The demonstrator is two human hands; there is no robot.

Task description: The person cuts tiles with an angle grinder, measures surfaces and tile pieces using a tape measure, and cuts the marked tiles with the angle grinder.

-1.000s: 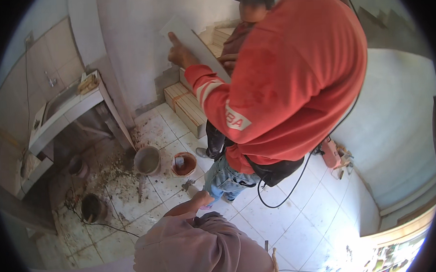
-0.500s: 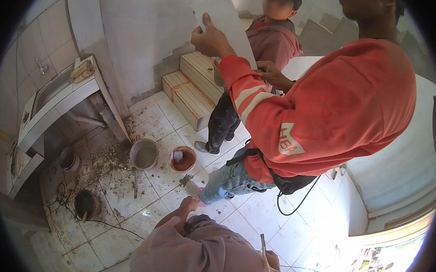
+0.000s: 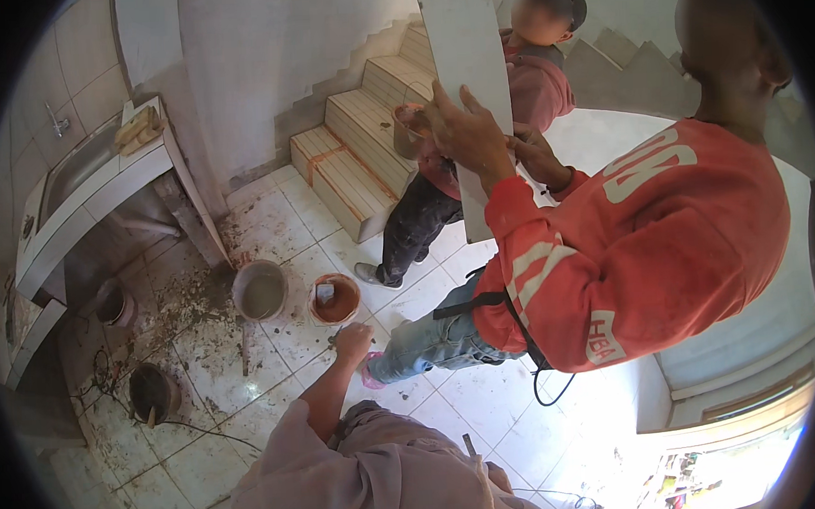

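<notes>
My left hand [image 3: 353,341] is stretched forward over the tiled floor, closed with the knuckles up. What it grips, if anything, is hidden. Just beyond it stands an orange-brown bucket [image 3: 344,305] with a pale block inside. My right hand [image 3: 499,477] is low at my right side, partly covered by my loose brown clothing, its fingers unclear. A narrow grey strip [image 3: 470,445] sticks up close to it. To my right, a co-worker in a red sweatshirt [image 3: 643,244] holds a long white tile [image 3: 467,61] upright in both hands.
Another person [image 3: 541,85] in a dark cap stands behind the tile, by tiled stairs [image 3: 345,180]. A bucket of grey mix [image 3: 260,292] and a dark bucket [image 3: 153,393] stand left on the debris-strewn floor. A cable [image 3: 215,428] crosses the tiles. A tiled sink counter [image 3: 96,200] is far left.
My left hand has moved slightly up and away from me; the pale blade seen beyond it earlier no longer shows. The co-worker has lowered the tile and brought it to the right.
</notes>
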